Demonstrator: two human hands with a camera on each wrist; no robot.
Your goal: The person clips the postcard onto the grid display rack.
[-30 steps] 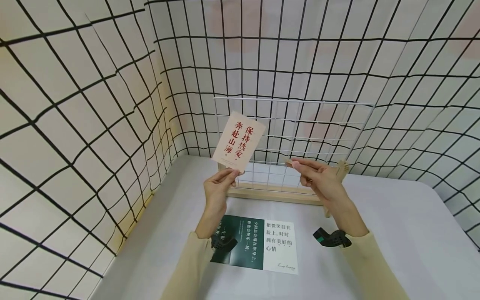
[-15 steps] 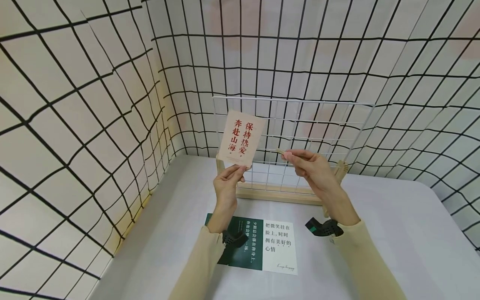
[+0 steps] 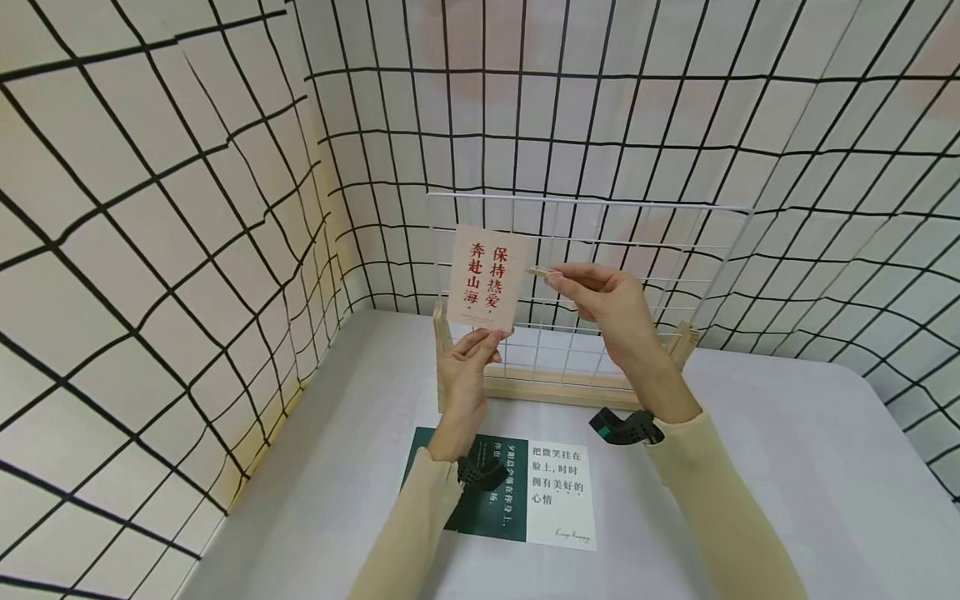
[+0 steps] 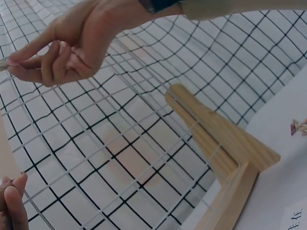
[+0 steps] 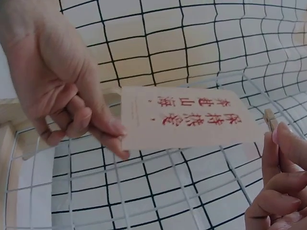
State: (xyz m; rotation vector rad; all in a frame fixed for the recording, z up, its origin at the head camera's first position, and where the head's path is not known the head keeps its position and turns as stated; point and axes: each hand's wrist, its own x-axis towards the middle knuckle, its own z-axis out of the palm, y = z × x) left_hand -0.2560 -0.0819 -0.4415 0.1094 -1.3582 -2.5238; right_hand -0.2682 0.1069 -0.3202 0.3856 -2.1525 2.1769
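Observation:
A pale pink card (image 3: 489,279) with red characters stands nearly upright in front of the white wire grid rack (image 3: 600,242). My left hand (image 3: 468,367) pinches the card by its bottom edge between thumb and fingers. To the right of the card, my right hand (image 3: 611,304) pinches a small wooden clothespin (image 3: 538,272), which points at the card's right edge. In the right wrist view, the clothespin (image 5: 271,120) sits between thumb and index finger, just off the card's top end (image 5: 240,120). The left wrist view shows only a sliver of the card.
The rack stands on a wooden base (image 3: 562,390) with wooden side supports (image 3: 681,343). Dark green cards (image 3: 491,508) and a white card (image 3: 561,496) lie on the white table in front, partly under my left forearm. Black-checked cloth walls (image 3: 600,108) enclose the table.
My left hand has moved right and the card has turned from tilted to nearly upright. My right hand has risen and moved left, bringing the clothespin close to the card's right edge.

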